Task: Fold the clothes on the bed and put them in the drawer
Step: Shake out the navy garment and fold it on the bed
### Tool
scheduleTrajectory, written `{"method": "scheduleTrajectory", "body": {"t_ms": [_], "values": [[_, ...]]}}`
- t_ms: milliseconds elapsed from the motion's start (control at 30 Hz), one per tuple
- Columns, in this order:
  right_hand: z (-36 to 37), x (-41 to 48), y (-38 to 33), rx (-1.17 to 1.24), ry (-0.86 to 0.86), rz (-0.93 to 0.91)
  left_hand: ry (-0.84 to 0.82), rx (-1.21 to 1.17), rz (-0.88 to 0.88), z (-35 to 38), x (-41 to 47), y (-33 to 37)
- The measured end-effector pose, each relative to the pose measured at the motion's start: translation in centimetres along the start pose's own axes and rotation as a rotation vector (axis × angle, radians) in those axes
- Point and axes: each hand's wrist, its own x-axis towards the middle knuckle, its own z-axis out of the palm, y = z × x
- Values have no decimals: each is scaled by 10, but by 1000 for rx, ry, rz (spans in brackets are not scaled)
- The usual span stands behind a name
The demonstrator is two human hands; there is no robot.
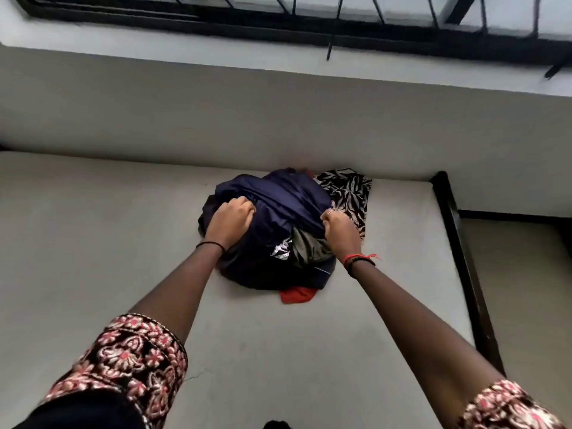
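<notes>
Both hands grip navy garment [278, 209] atop clothes pile on bed [93, 243]: left hand [230, 221] fingers curled tight, right hand [339, 229] fingers pinching fabric.

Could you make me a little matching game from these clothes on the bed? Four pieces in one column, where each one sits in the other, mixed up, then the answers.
Things
1. navy garment
2. red garment
3. black-and-white patterned cloth
4. olive garment

Places
A. pokes out from under the other clothes, on the person's side
B. farthest right, against the wall
C. shows through a gap next to the right hand
D. on top, gripped by the left hand and the right hand

Pairs: 1-D, 2-A, 3-B, 4-C
</notes>
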Motion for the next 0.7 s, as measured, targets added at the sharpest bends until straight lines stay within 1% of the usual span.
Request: {"method": "scheduleTrajectory", "body": {"t_ms": [133, 233, 433, 600, 667, 700], "values": [[47, 33, 14, 15, -128, 73, 43, 26, 59, 37, 26, -7], [74, 52, 25, -5, -178, 133, 138, 17, 129, 60, 41, -6], [92, 71, 38, -86, -185, 72, 211, 67, 226, 85, 50, 2], [101, 81, 45, -101, -242, 16, 211, 109, 236, 92, 50, 9], [103, 82, 45, -52, -216, 4, 216, 124, 248, 92, 49, 11], [102, 79, 45, 20, -194, 14, 225, 134, 259, 93, 48, 12]]}}
